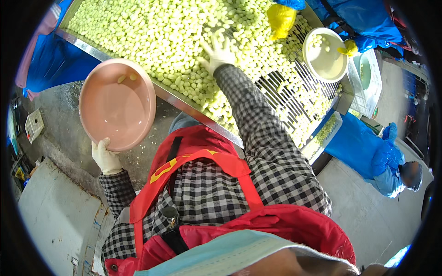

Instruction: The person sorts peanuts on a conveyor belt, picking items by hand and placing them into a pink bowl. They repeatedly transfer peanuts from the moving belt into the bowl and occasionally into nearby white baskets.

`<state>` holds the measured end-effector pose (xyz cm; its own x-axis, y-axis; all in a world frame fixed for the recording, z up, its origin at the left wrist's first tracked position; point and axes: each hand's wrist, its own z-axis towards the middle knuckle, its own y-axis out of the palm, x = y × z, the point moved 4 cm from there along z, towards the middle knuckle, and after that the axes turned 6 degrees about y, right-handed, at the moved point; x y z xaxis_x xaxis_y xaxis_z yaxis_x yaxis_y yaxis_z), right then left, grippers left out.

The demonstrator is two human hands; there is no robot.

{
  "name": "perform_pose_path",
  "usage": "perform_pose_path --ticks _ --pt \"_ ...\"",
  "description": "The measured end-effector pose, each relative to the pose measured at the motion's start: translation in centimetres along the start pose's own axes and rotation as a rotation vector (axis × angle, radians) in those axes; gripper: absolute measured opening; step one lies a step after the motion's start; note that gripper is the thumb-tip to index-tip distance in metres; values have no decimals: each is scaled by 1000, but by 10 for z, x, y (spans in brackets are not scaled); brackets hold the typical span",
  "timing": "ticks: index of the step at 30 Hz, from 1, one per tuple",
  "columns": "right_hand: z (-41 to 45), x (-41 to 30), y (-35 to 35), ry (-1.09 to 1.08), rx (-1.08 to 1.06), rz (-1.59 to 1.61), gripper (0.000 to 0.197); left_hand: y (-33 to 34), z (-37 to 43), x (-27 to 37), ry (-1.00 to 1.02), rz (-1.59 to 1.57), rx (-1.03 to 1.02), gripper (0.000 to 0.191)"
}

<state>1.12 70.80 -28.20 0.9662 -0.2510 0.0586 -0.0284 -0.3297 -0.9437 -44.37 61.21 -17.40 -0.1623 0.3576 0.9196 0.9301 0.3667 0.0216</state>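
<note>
My left hand [106, 157], in a pale glove, grips the near rim of a pink plastic basin [115, 107]. Two pale green pieces [127, 78] lie inside the basin near its far wall. Over the sorting table, my gloved right hand [220, 52] rests on a thick layer of pale green beans or similar pieces [162, 38], fingers spread. Whether any piece sits under the palm is hidden. To the right of my forearm the layer thins, and the table's slotted metal grate [276, 81] shows through.
A metal rim [179, 103] edges the table. Across it, a co-worker's yellow gloves [281, 21] reach in near a white basin [326, 55] holding a few pieces. A white crate [366, 82] stands beyond. At right, a person in a blue apron [355, 138] is near a tray of pieces [323, 138].
</note>
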Motion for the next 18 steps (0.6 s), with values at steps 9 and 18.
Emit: perform_pose_path --ticks 9,18 --pt "-203 97 49 222 -325 -88 83 66 22 22 -34 -19 -151 49" --pt "-271 134 94 294 -430 71 79 76 46 25 201 277 -355 42"
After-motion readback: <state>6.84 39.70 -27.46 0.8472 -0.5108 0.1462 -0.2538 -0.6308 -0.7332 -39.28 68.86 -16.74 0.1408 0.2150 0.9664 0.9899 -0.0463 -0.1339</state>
